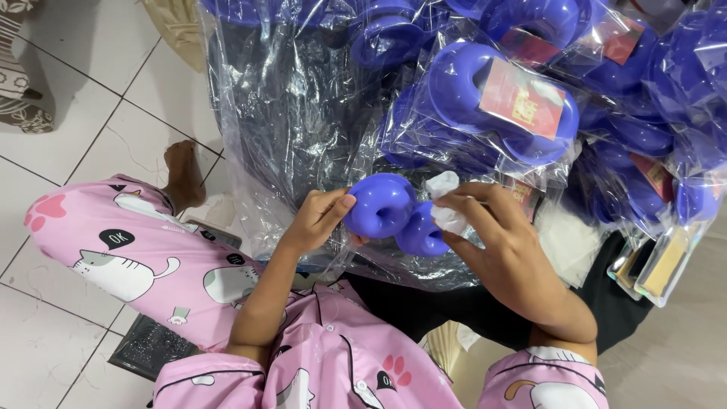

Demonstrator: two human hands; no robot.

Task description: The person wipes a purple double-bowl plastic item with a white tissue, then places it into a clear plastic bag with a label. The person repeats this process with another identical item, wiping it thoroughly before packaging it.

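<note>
1. A bare purple ring piece (394, 212), of two joined rounded lobes, is held at the centre of the frame.
2. The left hand (314, 220) is closed on the left lobe, thumb pressed on top.
3. A white cloth (443, 201) is pinched by the right hand (492, 235) against the right lobe.
4. Bagged purple pieces (500, 98) with red cards are heaped at upper right.
5. Clear plastic sheeting (295, 113) is spread over the floor (76, 113) at upper centre.
</note>
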